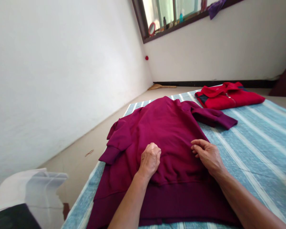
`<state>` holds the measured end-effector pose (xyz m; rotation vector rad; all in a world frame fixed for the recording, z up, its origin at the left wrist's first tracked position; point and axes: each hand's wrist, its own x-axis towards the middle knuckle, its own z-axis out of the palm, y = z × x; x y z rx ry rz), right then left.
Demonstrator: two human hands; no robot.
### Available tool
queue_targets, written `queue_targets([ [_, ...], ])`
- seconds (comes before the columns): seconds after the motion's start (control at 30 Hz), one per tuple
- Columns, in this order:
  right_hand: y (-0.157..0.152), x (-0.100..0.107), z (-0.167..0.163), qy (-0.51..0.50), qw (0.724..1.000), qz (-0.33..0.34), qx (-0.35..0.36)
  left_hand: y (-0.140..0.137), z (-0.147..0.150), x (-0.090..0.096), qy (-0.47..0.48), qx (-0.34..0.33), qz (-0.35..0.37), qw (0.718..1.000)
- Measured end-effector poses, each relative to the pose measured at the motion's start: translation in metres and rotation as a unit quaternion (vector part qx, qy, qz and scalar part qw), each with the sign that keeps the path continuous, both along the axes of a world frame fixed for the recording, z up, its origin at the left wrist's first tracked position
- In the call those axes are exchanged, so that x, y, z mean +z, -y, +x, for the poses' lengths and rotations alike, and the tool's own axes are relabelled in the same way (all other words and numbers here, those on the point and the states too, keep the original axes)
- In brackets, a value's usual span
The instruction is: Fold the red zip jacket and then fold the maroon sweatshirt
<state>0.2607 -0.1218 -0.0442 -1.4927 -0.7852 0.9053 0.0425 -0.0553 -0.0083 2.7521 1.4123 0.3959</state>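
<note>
A magenta sweatshirt (166,140) with darker ribbed cuffs and hem lies spread on the bed, its hem toward me. One sleeve is folded at the left, and the other stretches out to the right. My left hand (150,159) is closed in a fist over the middle of the body; its fingertips are hidden, so what they hold, if anything, does not show. By the sweatshirt's right edge, my right hand (208,156) has loosely bent fingers with gaps between them and no cloth visible in them.
A folded red jacket (231,97) with a zip and dark panels lies at the far right of the blue striped bedsheet (259,140). White translucent plastic (38,194) stands at the lower left. A window ledge (181,24) with small bottles and a mirror is at the back.
</note>
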Motion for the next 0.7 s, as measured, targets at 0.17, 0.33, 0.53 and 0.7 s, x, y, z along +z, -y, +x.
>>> queue_targets([
  [0.17, 0.0, -0.001, 0.001, 0.0, 1.0, 0.007, 0.001, 0.003, 0.004, -0.002, -0.062, -0.004, 0.051, 0.997],
  [0.33, 0.0, -0.003, 0.001, 0.004, 1.0, 0.008, 0.004, 0.002, 0.001, -0.006, 0.007, 0.002, 0.054, 0.999],
  [0.53, 0.0, -0.002, 0.001, -0.001, 1.0, 0.004, 0.001, -0.011, -0.036, 0.015, 0.197, 0.063, 0.036, 0.978],
  [0.7, 0.001, 0.0, 0.0, -0.008, 1.0, 0.002, 0.004, -0.021, -0.115, 0.042, 0.263, 0.227, -0.001, 0.938],
])
